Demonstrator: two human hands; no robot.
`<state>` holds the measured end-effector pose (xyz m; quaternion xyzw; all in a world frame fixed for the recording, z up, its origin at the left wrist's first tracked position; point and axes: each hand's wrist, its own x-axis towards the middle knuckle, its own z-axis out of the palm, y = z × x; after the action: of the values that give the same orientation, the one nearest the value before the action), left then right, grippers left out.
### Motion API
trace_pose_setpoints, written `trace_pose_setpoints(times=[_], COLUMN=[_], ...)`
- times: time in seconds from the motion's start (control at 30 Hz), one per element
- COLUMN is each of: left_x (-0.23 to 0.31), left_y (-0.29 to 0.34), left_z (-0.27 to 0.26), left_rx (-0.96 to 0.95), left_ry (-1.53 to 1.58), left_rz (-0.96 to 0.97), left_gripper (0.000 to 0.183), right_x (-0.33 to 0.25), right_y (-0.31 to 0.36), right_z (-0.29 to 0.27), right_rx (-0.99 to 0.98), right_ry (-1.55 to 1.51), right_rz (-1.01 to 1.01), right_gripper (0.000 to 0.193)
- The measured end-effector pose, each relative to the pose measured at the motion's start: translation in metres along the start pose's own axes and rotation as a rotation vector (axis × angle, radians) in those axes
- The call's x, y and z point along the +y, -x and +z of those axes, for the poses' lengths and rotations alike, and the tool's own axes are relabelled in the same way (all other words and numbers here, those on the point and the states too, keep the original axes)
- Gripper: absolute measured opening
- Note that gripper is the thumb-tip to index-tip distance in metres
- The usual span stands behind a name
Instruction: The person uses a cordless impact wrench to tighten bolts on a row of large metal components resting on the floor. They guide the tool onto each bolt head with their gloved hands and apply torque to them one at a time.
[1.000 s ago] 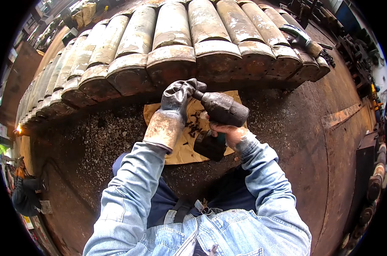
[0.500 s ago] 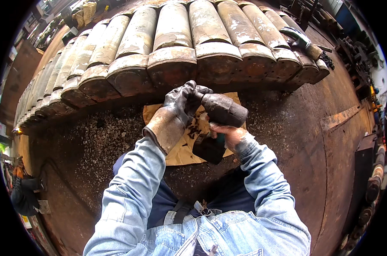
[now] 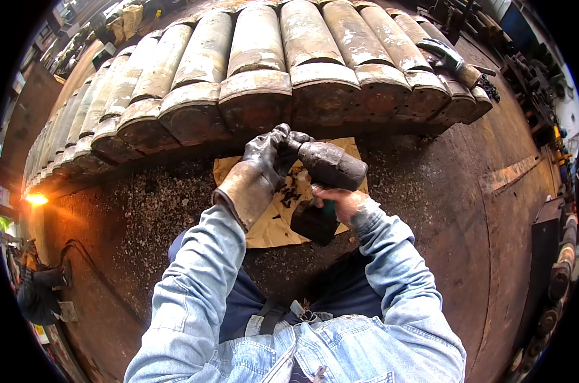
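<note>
My bare right hand (image 3: 343, 201) is wrapped round the handle of a dark, grimy cordless power driver (image 3: 333, 166), which has some green at its grip and a bulky black battery at its base. The driver's nose points to the upper left. My left hand (image 3: 264, 156), in a stained leather work glove with blackened fingers, is closed at that nose; what its fingers pinch is hidden by the glove. Beneath both hands a sheet of brown paper (image 3: 257, 237) lies on the floor, with a pile of small dark bolt-like pieces (image 3: 290, 193) on it.
A long row of heavy rounded metal segments (image 3: 257, 41) curves across the far side. A second work glove (image 3: 445, 56) rests on its right end. Grit (image 3: 158, 217) is scattered over the brown floor (image 3: 442, 255). At far left another person (image 3: 37, 290) works near a bright flame-like glow (image 3: 37, 198).
The driver and both my hands have shifted very slightly, with the driver a little to the left. At far left the glow has flared up much brighter, throwing orange light.
</note>
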<state>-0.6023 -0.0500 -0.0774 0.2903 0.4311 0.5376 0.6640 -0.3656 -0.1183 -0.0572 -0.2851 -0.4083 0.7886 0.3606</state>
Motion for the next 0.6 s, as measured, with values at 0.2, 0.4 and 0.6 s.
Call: trace_pose_setpoints(times=[0.2, 0.4, 0.6], left_x=[0.001, 0.016, 0.010], left_y=[0.005, 0.025, 0.016], left_z=[0.014, 0.045, 0.011], left_rx=[-0.009, 0.106, 0.324], left_ry=[-0.560, 0.528, -0.875], left_rz=[0.385, -0.247, 0.412], left_gripper=[0.026, 0.017, 0.023], right_x=[-0.008, 0.000, -0.005], right_y=[0.004, 0.004, 0.000], right_z=[0.002, -0.012, -0.001], right_rx=[0.021, 0.013, 0.130], right_ry=[0.092, 0.046, 0.061], right_rz=[0.046, 0.069, -0.006], right_gripper=[0.034, 0.032, 0.036])
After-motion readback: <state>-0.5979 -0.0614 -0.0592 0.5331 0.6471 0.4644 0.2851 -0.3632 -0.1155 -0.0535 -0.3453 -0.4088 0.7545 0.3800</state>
